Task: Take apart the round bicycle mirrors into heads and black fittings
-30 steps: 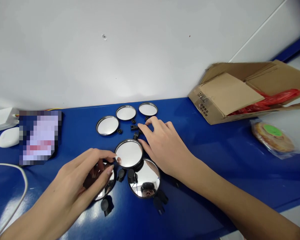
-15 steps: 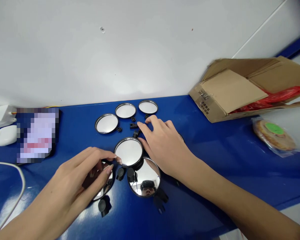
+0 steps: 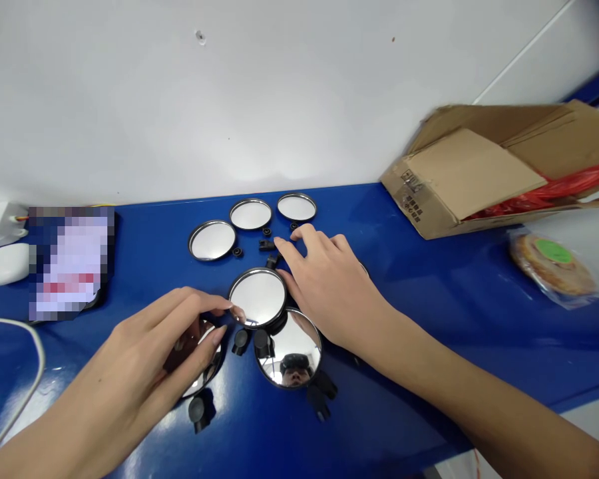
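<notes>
Several round black-rimmed mirrors lie on the blue table. My left hand is over the lower left mirror, partly hiding it, its index fingertip at the left rim of the middle mirror; finger and thumb are apart. My right hand rests at the right of the middle mirror, fingers spread and curved, fingertips near small black clips. Another mirror overlaps below the middle one. Three more mirrors lie near the wall. A mirror edge shows behind my right hand.
A blurred-out phone, a white case and a white cable are at left. At right stand an open cardboard box with red plastic and a wrapped round pastry. A white wall backs the table.
The view has shifted slightly. The lower left mirror and its black clip have moved a little left under my left hand. My right hand has hardly moved.
</notes>
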The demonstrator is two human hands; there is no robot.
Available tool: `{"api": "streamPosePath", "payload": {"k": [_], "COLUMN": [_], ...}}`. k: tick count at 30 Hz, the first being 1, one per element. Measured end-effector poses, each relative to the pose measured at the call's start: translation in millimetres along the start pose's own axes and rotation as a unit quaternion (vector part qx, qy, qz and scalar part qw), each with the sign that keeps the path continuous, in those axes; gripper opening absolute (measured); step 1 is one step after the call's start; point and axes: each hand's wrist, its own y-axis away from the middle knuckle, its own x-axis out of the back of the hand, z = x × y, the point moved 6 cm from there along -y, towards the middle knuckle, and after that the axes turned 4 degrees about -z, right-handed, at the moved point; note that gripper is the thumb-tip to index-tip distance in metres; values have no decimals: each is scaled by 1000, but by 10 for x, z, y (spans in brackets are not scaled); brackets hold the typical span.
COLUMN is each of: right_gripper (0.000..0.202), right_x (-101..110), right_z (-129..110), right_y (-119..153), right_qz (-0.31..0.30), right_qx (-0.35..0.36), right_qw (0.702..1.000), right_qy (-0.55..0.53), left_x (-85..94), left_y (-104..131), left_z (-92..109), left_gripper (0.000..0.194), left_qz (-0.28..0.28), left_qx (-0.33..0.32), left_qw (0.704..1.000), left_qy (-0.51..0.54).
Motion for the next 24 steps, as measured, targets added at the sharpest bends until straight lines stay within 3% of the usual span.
{"api": "streamPosePath", "payload": {"k": [9,15,18,24], "right_gripper": [49,49,48,49], "right_x": [-2,-5,-10,-12], "right_z": [-10,-9,-7,-5], "right_y": [-5,-2,2,-1], "right_qz": [-26,-22,-13,-18], "right_qx": [-4,-5,-2,0], "right_qw": [1000,1000,1000,1000], "right_qy": [9,9,10,7], "left_x": [4,-12,-20,3], "left_y": [-7,29,31,-15], "left_z": [-6,15,14,6], "left_gripper": [25,32,34,25], "left_qz": [-17,-30,-33,-18], "left_qx": [-14,64,72,-7], "left_qw": [1000,997,997,1000], "left_qy": [-12,-11,-8,-4]}}
